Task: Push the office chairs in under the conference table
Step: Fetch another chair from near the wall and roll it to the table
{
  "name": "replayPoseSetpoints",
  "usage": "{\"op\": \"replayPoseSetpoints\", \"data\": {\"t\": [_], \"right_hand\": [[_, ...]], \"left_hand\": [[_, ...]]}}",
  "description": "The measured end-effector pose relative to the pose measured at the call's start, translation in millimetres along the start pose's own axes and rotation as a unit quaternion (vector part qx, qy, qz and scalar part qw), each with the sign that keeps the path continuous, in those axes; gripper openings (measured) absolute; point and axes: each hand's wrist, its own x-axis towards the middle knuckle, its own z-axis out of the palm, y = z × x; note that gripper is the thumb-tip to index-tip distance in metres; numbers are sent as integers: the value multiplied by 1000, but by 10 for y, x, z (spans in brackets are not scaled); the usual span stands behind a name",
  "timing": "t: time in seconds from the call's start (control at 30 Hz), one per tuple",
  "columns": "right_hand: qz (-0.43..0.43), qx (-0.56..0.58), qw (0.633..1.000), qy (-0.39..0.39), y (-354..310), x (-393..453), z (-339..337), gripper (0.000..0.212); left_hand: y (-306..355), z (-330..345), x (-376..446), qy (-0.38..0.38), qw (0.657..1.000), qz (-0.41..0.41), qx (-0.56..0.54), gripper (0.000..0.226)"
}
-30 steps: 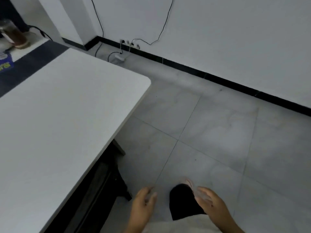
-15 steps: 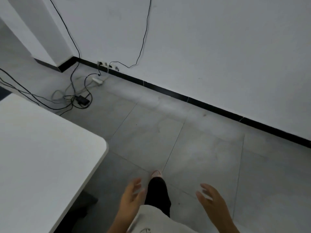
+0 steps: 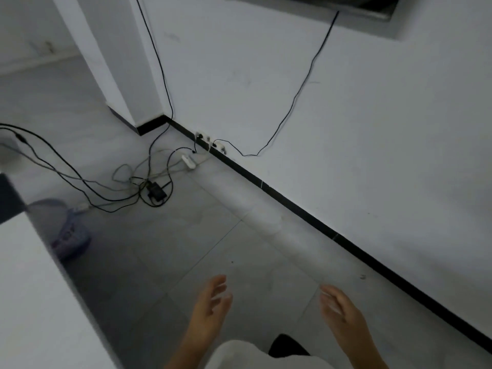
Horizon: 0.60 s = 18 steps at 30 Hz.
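I see bare floor (image 3: 186, 249) ahead and only the table (image 3: 32, 302) edge at lower left; no chair is in view, so I judge I'm walking between chairs. My left hand (image 3: 210, 312) and right hand (image 3: 343, 315) hang forward, fingers spread, holding nothing.

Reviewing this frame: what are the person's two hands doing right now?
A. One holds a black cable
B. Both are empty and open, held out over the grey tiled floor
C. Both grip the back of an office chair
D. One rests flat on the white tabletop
B. The left hand and right hand are both bare and open with fingers spread, over the grey tiled floor, touching nothing; no chair is in view, and the white tabletop lies apart at the left.
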Motion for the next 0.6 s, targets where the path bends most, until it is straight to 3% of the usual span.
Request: {"op": "replayPoseSetpoints", "data": {"t": [0.2, 0.4, 0.6], "right_hand": [[41, -21, 998, -34, -514, 1469, 98, 22], [-109, -94, 980, -140, -1726, 3203, 696, 26], [-134, -119, 953, -242, -2497, 4254, 1468, 25]], "left_hand": [[20, -124, 1055, 76, 995, -63, 0, 43], [651, -460, 2671, 162, 985, -55, -29, 31], [830, -840, 3472, 251, 963, -75, -65, 33]]}}
